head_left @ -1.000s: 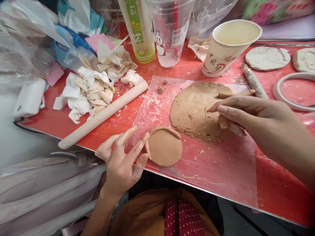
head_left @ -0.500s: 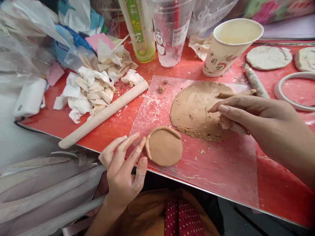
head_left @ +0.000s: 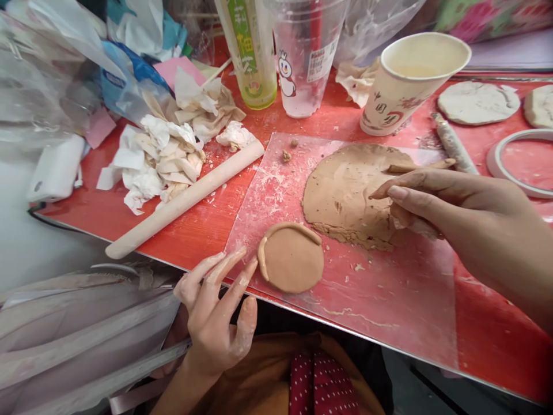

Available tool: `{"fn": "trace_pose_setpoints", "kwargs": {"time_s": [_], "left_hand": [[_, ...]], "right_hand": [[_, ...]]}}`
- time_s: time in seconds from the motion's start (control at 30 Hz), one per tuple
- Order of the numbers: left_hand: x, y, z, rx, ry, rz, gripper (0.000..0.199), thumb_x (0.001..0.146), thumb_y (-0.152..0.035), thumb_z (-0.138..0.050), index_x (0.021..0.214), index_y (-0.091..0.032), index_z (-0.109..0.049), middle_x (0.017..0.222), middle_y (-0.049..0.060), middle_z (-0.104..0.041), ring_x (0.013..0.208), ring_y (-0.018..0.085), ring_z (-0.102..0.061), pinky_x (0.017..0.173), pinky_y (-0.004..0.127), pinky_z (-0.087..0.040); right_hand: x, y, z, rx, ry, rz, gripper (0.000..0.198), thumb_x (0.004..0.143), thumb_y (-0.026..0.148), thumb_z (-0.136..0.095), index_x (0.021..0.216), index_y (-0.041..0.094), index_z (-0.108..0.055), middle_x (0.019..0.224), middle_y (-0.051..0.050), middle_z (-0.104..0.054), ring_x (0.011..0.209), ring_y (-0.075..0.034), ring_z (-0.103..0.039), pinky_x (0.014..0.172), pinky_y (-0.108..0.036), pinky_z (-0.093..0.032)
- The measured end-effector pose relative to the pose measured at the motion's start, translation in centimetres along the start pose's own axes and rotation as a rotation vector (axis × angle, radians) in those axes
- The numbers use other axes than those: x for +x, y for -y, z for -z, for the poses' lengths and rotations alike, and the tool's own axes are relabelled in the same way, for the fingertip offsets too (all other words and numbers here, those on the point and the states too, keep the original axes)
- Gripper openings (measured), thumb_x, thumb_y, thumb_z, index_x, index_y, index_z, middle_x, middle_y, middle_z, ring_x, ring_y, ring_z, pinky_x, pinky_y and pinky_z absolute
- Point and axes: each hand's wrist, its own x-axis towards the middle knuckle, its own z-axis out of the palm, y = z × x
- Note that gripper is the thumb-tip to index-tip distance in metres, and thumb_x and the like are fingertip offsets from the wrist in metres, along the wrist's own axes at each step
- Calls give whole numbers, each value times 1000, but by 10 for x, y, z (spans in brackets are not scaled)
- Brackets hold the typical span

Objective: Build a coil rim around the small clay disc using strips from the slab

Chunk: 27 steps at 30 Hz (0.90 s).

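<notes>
Left hand [head_left: 216,320] open at the table edge, clay-smeared fingers [head_left: 228,271] spread just beside a small clay disc [head_left: 292,262] with a thin coil along its rim. Right hand [head_left: 449,204] resting fingertips on a large flattened clay slab [head_left: 345,190], both on a clear plastic sheet [head_left: 389,300]. Wooden rolling pin [head_left: 185,199], crumpled tissues [head_left: 159,155] and paper cup [head_left: 410,80] on the red table [head_left: 496,346].

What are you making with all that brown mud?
A person is working brown clay on a clear plastic sheet on a red table. The right hand rests on a big flat clay slab. The left hand, smeared with clay, is open just beside a small clay disc with a thin clay coil along its edge. A wooden rolling pin lies nearby.
</notes>
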Motion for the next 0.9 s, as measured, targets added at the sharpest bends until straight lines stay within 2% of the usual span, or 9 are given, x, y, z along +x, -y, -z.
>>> {"fn": "trace_pose_setpoints", "kwargs": {"time_s": [0.07, 0.17, 0.3, 0.43, 0.5, 0.67, 0.8, 0.9], "left_hand": [[2, 3, -2, 30, 7, -3, 47, 84, -26, -47, 131, -24, -47, 125, 11, -53, 114, 30, -45, 97, 51, -32], [6, 9, -4, 111, 54, -57, 50, 84, -31, -49, 134, -29, -42, 132, 9, -47, 116, 31, -41, 97, 51, -30], [3, 14, -2, 147, 79, -115, 51, 85, -35, -50, 135, -33, -40, 129, 7, -48, 112, 29, -42, 96, 47, -30], [-4, 18, 2, 106, 125, -199, 45, 91, -40, -38, 135, -36, -37, 124, 6, -53, 102, 23, -48, 91, 41, -35], [-3, 20, 3, 113, 115, -228, 44, 92, -42, -34, 136, -35, -37, 123, 7, -54, 100, 22, -49, 90, 40, -36], [3, 25, 2, 145, 121, -213, 43, 89, -46, -39, 132, -41, -40, 120, 6, -55, 104, 24, -50, 90, 42, -37], [2, 23, 2, 117, 92, -237, 41, 91, -47, -32, 131, -41, -41, 118, 5, -57, 97, 21, -52, 89, 41, -37], [7, 24, -1, 115, 88, -183, 43, 91, -46, -34, 133, -39, -40, 127, 6, -51, 107, 25, -50, 91, 44, -38]], "right_hand": [[0, 0, 0, -14, -2, 7, 20, 79, 45, -60, 79, 26, -68, 78, 2, -60, 63, -9, -50, 52, -25, -33], [1, 1, 1, -51, -10, 20, 22, 80, 46, -58, 77, 27, -68, 74, 2, -58, 63, -9, -49, 53, -27, -34], [1, 2, 1, -83, -2, -1, 19, 80, 49, -56, 78, 33, -67, 75, 0, -58, 65, -15, -50, 52, -32, -34], [0, 2, 1, -99, 30, -2, 17, 82, 50, -52, 75, 40, -64, 78, 0, -58, 68, -19, -50, 55, -36, -35], [0, 1, 1, -95, 18, 11, 17, 81, 50, -54, 77, 38, -66, 76, -1, -57, 66, -19, -50, 52, -35, -34], [1, -5, 1, -49, -23, 19, 22, 79, 47, -59, 79, 28, -68, 76, 1, -60, 63, -11, -51, 53, -29, -34], [1, -5, 1, -33, -10, 26, 23, 80, 48, -59, 81, 28, -69, 78, 1, -61, 64, -10, -52, 55, -28, -35], [1, -5, 1, -42, -11, 18, 22, 80, 48, -58, 80, 29, -69, 76, 1, -60, 61, -11, -51, 52, -29, -34]]}}
